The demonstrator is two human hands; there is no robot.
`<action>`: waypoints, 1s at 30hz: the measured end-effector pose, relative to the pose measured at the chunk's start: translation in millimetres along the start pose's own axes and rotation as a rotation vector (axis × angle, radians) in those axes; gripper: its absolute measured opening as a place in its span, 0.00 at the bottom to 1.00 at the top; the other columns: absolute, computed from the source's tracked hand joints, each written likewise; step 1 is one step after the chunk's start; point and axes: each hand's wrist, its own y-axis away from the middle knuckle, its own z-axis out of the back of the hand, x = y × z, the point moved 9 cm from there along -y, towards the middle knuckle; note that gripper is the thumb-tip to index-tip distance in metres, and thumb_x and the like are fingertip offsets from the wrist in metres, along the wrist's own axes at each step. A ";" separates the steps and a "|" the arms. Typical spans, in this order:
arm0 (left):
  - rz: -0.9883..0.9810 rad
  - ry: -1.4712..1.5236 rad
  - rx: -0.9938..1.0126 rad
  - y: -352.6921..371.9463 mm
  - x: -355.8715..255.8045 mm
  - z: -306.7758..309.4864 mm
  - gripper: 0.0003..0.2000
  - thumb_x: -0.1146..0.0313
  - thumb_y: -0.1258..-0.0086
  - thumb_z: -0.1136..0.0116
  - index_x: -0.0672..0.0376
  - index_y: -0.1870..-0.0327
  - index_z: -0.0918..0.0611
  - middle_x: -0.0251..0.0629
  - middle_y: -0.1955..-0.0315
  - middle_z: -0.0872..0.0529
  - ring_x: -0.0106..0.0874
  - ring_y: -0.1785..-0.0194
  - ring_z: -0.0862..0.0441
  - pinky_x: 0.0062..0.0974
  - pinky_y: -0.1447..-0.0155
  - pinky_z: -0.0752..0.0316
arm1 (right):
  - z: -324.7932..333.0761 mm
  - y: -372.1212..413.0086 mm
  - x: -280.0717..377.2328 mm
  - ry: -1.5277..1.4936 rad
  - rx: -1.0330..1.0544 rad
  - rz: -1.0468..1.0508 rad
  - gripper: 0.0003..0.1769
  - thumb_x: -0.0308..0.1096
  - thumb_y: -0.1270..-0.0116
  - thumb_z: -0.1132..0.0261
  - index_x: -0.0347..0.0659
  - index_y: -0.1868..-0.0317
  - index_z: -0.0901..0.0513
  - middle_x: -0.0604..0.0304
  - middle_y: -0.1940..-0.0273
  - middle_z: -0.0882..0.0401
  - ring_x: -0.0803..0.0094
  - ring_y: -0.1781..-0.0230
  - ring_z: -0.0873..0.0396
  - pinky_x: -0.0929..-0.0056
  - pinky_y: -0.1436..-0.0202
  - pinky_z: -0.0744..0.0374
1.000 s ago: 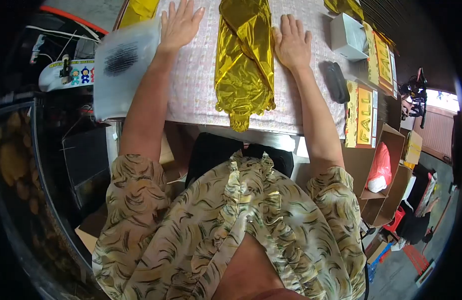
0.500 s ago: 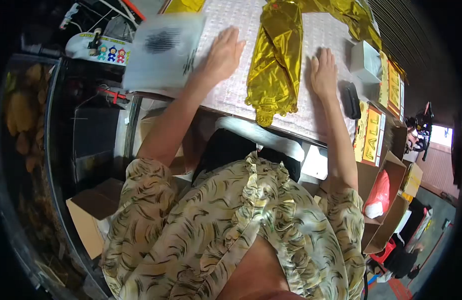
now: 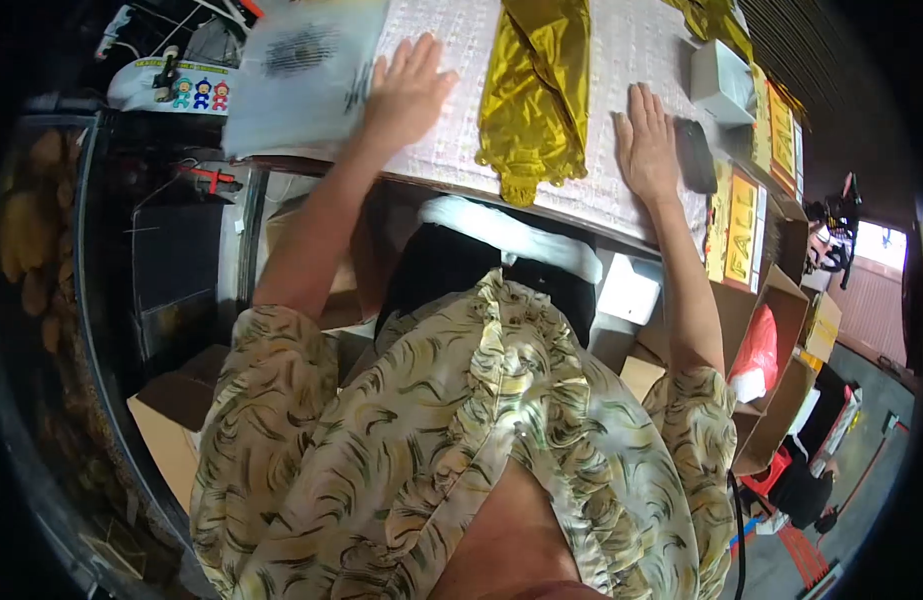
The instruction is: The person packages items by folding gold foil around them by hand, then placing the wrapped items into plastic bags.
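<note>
A gold foil balloon (image 3: pixel 536 95), flat and uninflated, lies lengthwise on the table between my hands, its scalloped end by the front edge. To its left, my left hand (image 3: pixel 409 95) is open, palm down, fingers stretched out. That hand is close beside a translucent plastic sheet or bag (image 3: pixel 286 95) with dark print. My right hand (image 3: pixel 648 145) rests open on the other side of the balloon, its fingers extended and nearly together. Just right of it is a dark oblong object (image 3: pixel 694 155) whose kind I cannot make out. Neither hand holds anything.
A patterned pale cloth covers the table (image 3: pixel 611 65). At the right stand a white box (image 3: pixel 719 85) and printed "FALL" boxes (image 3: pixel 743 235). More gold foil (image 3: pixel 716 25) lies at the far right. An open carton (image 3: pixel 771 370) with a red bag is below.
The view has shifted, so the balloon shows higher up. My left hand has moved left, away from the balloon towards the plastic. My right hand is slightly nearer the dark object.
</note>
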 end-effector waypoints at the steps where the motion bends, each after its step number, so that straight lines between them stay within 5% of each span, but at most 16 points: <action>1: -0.007 0.013 0.007 0.7 0.2 2.4 0.32 0.46 0.13 0.64 0.58 0.17 0.40 0.46 0.16 0.44 0.51 0.13 0.53 0.54 0.15 0.54 | 4.2 4.9 1.6 -0.035 0.006 0.024 0.34 0.50 0.14 0.55 0.40 0.17 0.40 0.47 0.17 0.42 0.49 0.16 0.46 0.48 0.15 0.47; 3: -0.012 0.466 -0.005 6.8 10.7 14.9 0.32 0.47 0.14 0.61 0.59 0.18 0.39 0.48 0.17 0.43 0.53 0.14 0.52 0.55 0.16 0.52 | 17.0 17.9 13.0 -0.139 0.035 0.118 0.34 0.51 0.14 0.54 0.43 0.16 0.42 0.49 0.16 0.44 0.52 0.14 0.48 0.50 0.14 0.49; 4: -0.012 0.462 -0.007 9.6 14.6 16.8 0.32 0.47 0.14 0.61 0.59 0.18 0.39 0.48 0.17 0.43 0.53 0.14 0.52 0.55 0.16 0.52 | 27.3 20.2 16.4 -0.142 0.032 0.119 0.34 0.51 0.14 0.54 0.43 0.16 0.42 0.49 0.16 0.44 0.52 0.14 0.48 0.50 0.14 0.49; 7: -0.115 0.324 0.071 31.7 6.6 11.6 0.33 0.45 0.14 0.60 0.59 0.19 0.38 0.48 0.17 0.43 0.55 0.14 0.51 0.56 0.16 0.54 | 31.0 35.6 39.6 -0.069 0.242 0.313 0.40 0.58 0.17 0.49 0.47 0.15 0.44 0.56 0.14 0.49 0.56 0.13 0.52 0.49 0.12 0.54; 9: -0.223 -0.035 0.030 39.3 -1.6 12.4 0.34 0.41 0.16 0.58 0.55 0.18 0.37 0.46 0.17 0.43 0.54 0.15 0.50 0.58 0.17 0.54 | 35.5 36.4 41.0 -0.061 0.257 0.325 0.40 0.59 0.18 0.48 0.47 0.15 0.44 0.57 0.14 0.48 0.57 0.13 0.52 0.49 0.12 0.54; 19: -0.205 -0.090 0.078 46.7 -11.4 18.2 0.34 0.41 0.16 0.59 0.50 0.16 0.42 0.43 0.14 0.50 0.52 0.13 0.56 0.59 0.15 0.61 | 38.8 36.9 41.6 -0.106 0.321 0.331 0.42 0.57 0.21 0.45 0.47 0.15 0.44 0.55 0.14 0.49 0.53 0.13 0.53 0.47 0.13 0.56; 21: -0.267 0.001 -0.025 60.7 -25.4 34.6 0.29 0.46 0.18 0.48 0.53 0.23 0.29 0.43 0.20 0.34 0.50 0.18 0.39 0.55 0.19 0.43 | 39.8 37.9 42.8 -0.111 0.329 0.336 0.42 0.57 0.21 0.44 0.47 0.15 0.44 0.55 0.14 0.49 0.53 0.13 0.53 0.47 0.13 0.56; 22: -0.257 -0.013 -0.032 67.4 -24.1 52.1 0.29 0.46 0.18 0.48 0.53 0.23 0.29 0.43 0.20 0.34 0.50 0.18 0.39 0.55 0.19 0.43 | 40.3 36.6 43.0 -0.110 0.334 0.328 0.42 0.56 0.20 0.44 0.47 0.15 0.44 0.54 0.14 0.48 0.52 0.13 0.53 0.47 0.13 0.55; 24: -0.301 0.621 0.194 89.9 -27.9 79.6 0.21 0.59 0.21 0.39 0.55 0.31 0.20 0.44 0.28 0.22 0.45 0.25 0.26 0.43 0.24 0.30 | 46.1 35.2 48.3 -0.120 0.321 0.346 0.41 0.55 0.20 0.45 0.47 0.15 0.43 0.54 0.15 0.47 0.53 0.13 0.52 0.48 0.13 0.55; 25: -0.314 0.525 -0.029 98.1 -17.6 110.1 0.17 0.71 0.27 0.35 0.56 0.38 0.15 0.42 0.36 0.15 0.42 0.32 0.19 0.35 0.30 0.23 | 45.3 33.1 47.5 -0.099 0.352 0.310 0.40 0.54 0.19 0.45 0.47 0.15 0.43 0.54 0.15 0.47 0.53 0.14 0.50 0.48 0.12 0.55; 28: -0.068 0.274 -0.150 121.3 61.6 160.5 0.18 0.72 0.27 0.37 0.55 0.37 0.16 0.41 0.35 0.16 0.43 0.32 0.19 0.38 0.31 0.23 | 68.5 12.0 87.3 -0.102 0.258 0.307 0.33 0.42 0.18 0.43 0.46 0.17 0.38 0.54 0.17 0.41 0.55 0.14 0.47 0.49 0.12 0.54; 30: -0.224 -0.199 -0.140 125.4 81.5 180.2 0.19 0.72 0.28 0.35 0.57 0.36 0.16 0.42 0.36 0.15 0.44 0.33 0.18 0.37 0.34 0.23 | 72.9 -13.2 145.4 -0.218 0.223 0.405 0.29 0.38 0.19 0.43 0.45 0.21 0.31 0.53 0.20 0.36 0.54 0.17 0.41 0.51 0.13 0.46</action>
